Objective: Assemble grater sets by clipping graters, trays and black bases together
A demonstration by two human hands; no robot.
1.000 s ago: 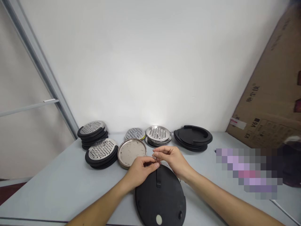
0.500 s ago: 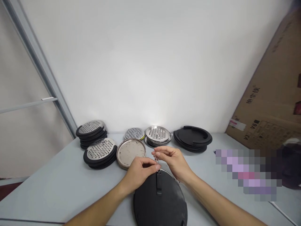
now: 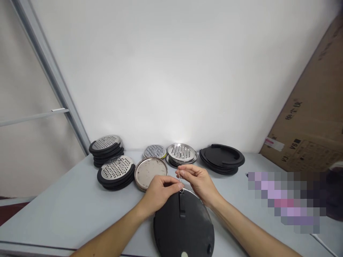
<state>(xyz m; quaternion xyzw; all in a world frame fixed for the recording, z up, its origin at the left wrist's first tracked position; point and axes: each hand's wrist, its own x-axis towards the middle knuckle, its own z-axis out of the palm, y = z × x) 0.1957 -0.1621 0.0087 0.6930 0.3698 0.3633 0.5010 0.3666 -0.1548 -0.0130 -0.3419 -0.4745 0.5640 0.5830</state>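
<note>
Near the front of the table stands a round black disc, tilted, with a narrow strap-like slot piece on its face and a pale metal rim showing at its upper edge. Small linked metal rings rise from the top of that piece. My left hand pinches them low down, at the disc's upper edge. Slightly higher, my right hand pinches their upper end between thumb and fingertips. Just behind my left hand, a stained round metal tray lies partly covered.
At the left are stacks of black holders topped with perforated metal plates. More perforated plates lie by the wall. Black round trays are stacked to the right. A cardboard box leans at far right, beside a blurred-out purplish patch.
The whole view has shifted slightly to the right and the disc shows a little more of its lower part. Both hands keep their pinch on the metal rings.
</note>
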